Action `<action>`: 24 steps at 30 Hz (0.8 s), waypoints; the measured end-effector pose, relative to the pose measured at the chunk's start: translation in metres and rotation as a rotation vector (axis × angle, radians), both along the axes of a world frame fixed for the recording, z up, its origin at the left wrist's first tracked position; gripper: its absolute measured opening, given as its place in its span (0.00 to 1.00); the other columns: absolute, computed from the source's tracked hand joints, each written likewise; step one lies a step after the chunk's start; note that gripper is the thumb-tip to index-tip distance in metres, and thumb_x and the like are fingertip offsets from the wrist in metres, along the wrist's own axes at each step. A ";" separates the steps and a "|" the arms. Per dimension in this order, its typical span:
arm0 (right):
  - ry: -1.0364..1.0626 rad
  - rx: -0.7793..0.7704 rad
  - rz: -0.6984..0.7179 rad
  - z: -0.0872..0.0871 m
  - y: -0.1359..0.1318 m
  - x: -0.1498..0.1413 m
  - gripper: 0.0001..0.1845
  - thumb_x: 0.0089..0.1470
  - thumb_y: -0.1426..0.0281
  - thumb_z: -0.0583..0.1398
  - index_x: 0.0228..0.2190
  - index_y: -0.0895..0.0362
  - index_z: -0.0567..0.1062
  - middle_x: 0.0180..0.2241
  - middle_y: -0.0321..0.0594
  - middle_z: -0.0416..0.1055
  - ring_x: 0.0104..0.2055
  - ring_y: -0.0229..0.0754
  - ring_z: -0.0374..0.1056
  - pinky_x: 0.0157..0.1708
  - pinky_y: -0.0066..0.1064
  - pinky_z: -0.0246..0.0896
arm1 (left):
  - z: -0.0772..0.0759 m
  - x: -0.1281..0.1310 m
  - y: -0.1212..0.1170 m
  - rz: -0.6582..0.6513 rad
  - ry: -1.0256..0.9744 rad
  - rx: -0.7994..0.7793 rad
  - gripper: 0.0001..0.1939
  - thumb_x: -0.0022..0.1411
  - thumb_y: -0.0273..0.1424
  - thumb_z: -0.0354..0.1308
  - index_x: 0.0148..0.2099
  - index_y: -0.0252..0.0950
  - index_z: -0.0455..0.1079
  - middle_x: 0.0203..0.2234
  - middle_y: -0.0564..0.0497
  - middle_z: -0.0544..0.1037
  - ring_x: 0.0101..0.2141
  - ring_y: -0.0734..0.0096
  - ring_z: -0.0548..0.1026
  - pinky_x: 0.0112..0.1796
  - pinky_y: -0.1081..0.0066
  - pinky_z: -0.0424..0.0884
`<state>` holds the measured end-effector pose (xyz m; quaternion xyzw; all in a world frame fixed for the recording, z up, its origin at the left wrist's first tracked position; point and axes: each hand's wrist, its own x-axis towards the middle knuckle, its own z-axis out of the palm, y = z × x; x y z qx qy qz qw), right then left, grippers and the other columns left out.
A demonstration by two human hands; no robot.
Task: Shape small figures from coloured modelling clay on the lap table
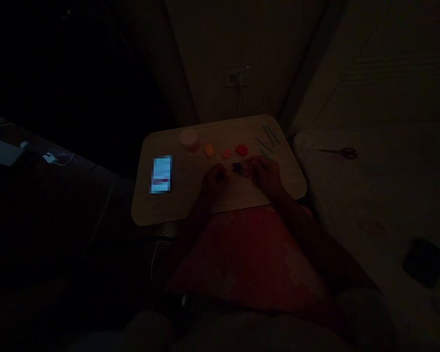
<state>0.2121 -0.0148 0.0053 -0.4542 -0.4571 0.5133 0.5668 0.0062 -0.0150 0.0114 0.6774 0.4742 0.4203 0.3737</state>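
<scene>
The light is very dim. My left hand [213, 180] is closed with its fingers curled, over the middle of a small wooden-topped table [187, 203]; what it holds, if anything, is hidden. My right hand [266, 172] is closed too, its fingertips pressed together beside a dark blue lump [237, 167] that lies between the hands. Whether those fingers touch the lump, I cannot tell. Just beyond the hands sit soft-looking lumps in orange [209, 149], pink [226, 153] and red [241, 149], like modelling clay.
A lidded tub [189, 140] stands at the back left of the table, a lit phone [161, 174] at its left. Several thin bluish sticks [267, 139] lie at the back right. Scissors [342, 153] rest on the pale surface to the right. A wall socket [236, 77] is behind.
</scene>
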 end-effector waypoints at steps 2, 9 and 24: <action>-0.014 -0.013 0.001 0.003 -0.001 0.000 0.20 0.55 0.50 0.67 0.35 0.54 0.77 0.27 0.40 0.80 0.24 0.41 0.75 0.26 0.32 0.70 | 0.001 0.000 0.000 0.007 0.013 -0.009 0.08 0.55 0.23 0.57 0.31 0.38 0.61 0.26 0.57 0.67 0.29 0.73 0.65 0.34 0.71 0.62; -0.060 0.018 -0.036 0.005 -0.002 0.000 0.17 0.50 0.56 0.69 0.27 0.54 0.72 0.21 0.35 0.75 0.20 0.38 0.70 0.21 0.28 0.64 | 0.001 0.000 0.000 0.018 0.023 -0.007 0.08 0.54 0.22 0.57 0.32 0.38 0.61 0.26 0.57 0.67 0.29 0.73 0.65 0.34 0.71 0.63; -0.041 0.023 -0.006 0.004 -0.002 0.001 0.21 0.55 0.50 0.67 0.39 0.54 0.81 0.33 0.42 0.82 0.26 0.42 0.75 0.28 0.35 0.72 | 0.005 0.001 -0.001 0.007 0.034 -0.015 0.07 0.54 0.24 0.57 0.31 0.39 0.60 0.27 0.56 0.67 0.30 0.72 0.65 0.35 0.71 0.63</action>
